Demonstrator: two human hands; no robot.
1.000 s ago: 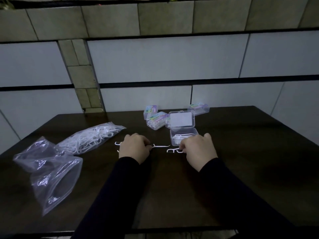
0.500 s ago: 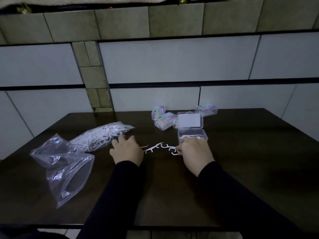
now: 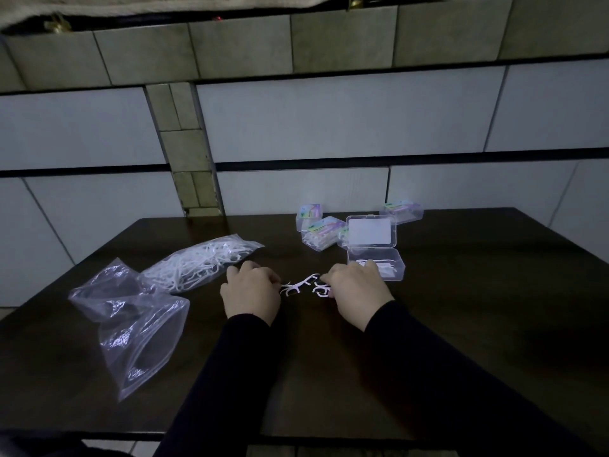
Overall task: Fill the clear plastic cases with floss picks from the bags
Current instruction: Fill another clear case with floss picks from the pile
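On the dark table (image 3: 461,324) an open clear plastic case (image 3: 382,263) stands with its lid raised and a few white floss picks inside. Loose floss picks (image 3: 298,285) lie on the table between my hands. My left hand (image 3: 250,293) rests knuckles up, its fingertips pinching the end of one pick. Just in front of the case, my right hand (image 3: 354,293) has its fingers curled on a small bunch of picks (image 3: 321,288). A plastic bag full of floss picks (image 3: 197,265) lies to the left.
An empty crumpled clear bag (image 3: 131,324) lies at the front left. Three closed, filled cases with coloured labels (image 3: 321,232) (image 3: 308,212) (image 3: 402,211) stand behind the open case. A tiled wall rises right behind the table.
My left hand moved left toward the bag and came back a little toward the loose picks. My right hand stayed by the case. The picks between my hands shifted.
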